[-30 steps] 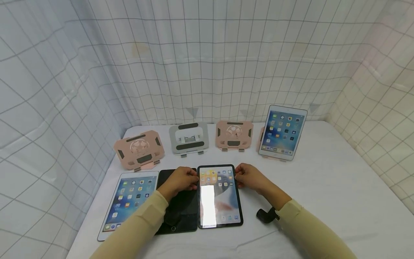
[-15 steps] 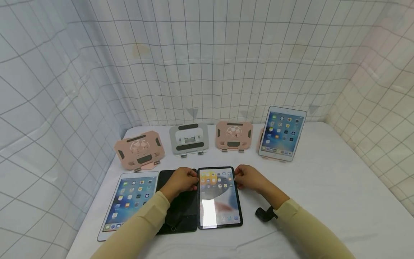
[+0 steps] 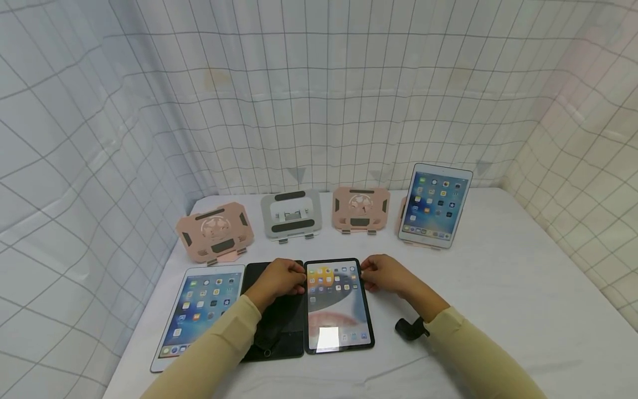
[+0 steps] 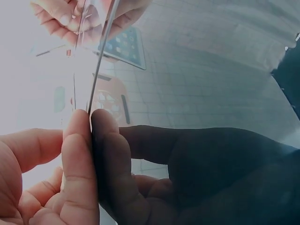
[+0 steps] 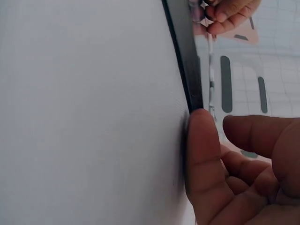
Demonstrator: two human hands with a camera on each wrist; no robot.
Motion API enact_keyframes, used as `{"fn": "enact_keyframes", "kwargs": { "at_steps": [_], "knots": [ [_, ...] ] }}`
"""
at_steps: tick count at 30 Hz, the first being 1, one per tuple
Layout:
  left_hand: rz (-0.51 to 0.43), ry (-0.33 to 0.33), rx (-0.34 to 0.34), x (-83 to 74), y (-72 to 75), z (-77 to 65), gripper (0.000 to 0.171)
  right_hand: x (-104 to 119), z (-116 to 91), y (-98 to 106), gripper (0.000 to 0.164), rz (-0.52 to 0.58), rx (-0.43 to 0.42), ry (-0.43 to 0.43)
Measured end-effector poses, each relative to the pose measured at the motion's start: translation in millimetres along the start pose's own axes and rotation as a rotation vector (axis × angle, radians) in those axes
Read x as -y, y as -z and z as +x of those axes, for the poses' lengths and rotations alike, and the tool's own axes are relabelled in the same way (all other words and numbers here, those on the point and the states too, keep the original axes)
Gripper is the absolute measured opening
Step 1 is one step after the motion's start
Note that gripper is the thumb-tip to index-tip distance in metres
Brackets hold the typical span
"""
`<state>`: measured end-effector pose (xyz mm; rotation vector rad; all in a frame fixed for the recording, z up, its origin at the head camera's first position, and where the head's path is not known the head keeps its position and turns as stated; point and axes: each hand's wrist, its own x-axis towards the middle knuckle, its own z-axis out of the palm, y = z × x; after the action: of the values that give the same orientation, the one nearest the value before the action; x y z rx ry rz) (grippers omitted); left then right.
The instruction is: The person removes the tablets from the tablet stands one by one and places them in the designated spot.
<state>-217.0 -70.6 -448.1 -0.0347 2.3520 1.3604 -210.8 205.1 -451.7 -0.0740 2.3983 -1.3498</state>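
A tablet with a black rim [image 3: 335, 310], its screen lit, is between my two hands in the head view. My left hand [image 3: 279, 276] grips its left edge near the top corner, fingers curled. At the opposite edge, my right hand [image 3: 385, 272] holds it with bent fingers. In the left wrist view, fingertips [image 4: 77, 123] of the left hand meet the glossy screen, which mirrors them. The right wrist view has a finger [image 5: 204, 140] against the tablet's dark side [image 5: 187, 56], the thumb a little apart. Under the left forearm lies a dark-screened black tablet [image 3: 294, 316].
A white tablet [image 3: 214, 291] lies at the left, partly under the sleeve. Behind stand a pink stand [image 3: 234, 219], a grey stand [image 3: 269, 210] and another pink stand [image 3: 340, 199]. A white tablet [image 3: 436, 205] leans on a stand at right. A black wrist camera [image 3: 408, 330] hangs by the right sleeve.
The black-rimmed tablet's top edge has dropped slightly and its tilt has changed. The bright reflection on its screen has shrunk towards the bottom. Both hands keep their hold at the side edges.
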Motion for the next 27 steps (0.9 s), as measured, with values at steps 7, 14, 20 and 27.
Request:
{"fn": "enact_keyframes", "kwargs": {
  "at_steps": [7, 14, 20, 27],
  "knots": [
    [0.012, -0.016, 0.085, 2.3, 2.9, 2.6, 0.022, -6.0, -12.0, 20.4, 0.026, -0.085, -0.032, 0.019],
    [0.107, -0.074, 0.239, -16.9, 11.8, 4.3, 0.025, -12.6, -23.3, 56.1, 0.037, -0.08, -0.091, 0.068],
    [0.148, -0.184, 0.323, -44.1, 16.0, 4.3, 0.029, -29.0, -38.7, 90.2, 0.043, -0.109, -0.14, 0.154],
    [0.189, -0.287, 0.303, -70.4, 14.1, 15.6, 0.03, -45.7, -61.1, 130.3, 0.045, -0.138, -0.194, 0.183]
  ]
}}
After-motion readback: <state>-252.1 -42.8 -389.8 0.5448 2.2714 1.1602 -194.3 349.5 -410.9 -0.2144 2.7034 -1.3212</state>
